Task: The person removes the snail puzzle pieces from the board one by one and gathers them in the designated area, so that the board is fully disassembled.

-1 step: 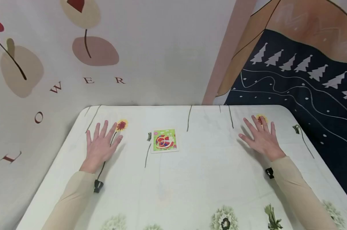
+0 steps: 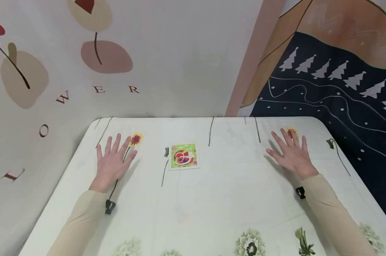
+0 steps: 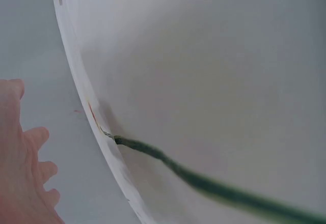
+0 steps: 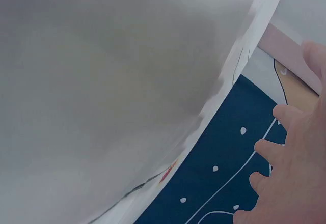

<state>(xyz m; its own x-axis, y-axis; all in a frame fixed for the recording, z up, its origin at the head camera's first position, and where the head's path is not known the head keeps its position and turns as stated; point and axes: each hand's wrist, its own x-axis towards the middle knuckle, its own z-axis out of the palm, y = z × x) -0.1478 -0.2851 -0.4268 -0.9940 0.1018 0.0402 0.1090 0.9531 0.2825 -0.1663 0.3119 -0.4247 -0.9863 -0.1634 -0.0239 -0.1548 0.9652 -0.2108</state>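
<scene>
A small square picture card lies flat on the white flower-print tablecloth, left of the middle. It shows a red, blue and white snail shape on bright green, inside a pale border. My left hand is spread palm-down to the left of the card, apart from it, and grips nothing. Well to the right, my right hand has its fingers fanned out and also holds nothing. Both hands cast shadows beside them on the cloth. In the wrist views, straight fingers of the left hand and right hand show at the edges.
Printed stems and flowers, such as a yellow-red flower, mark the tablecloth. Behind the table's far edge hangs a pale curtain with letters and shapes. A dark blue cloth with white trees hangs at the right. Black wrist devices sit at both cuffs.
</scene>
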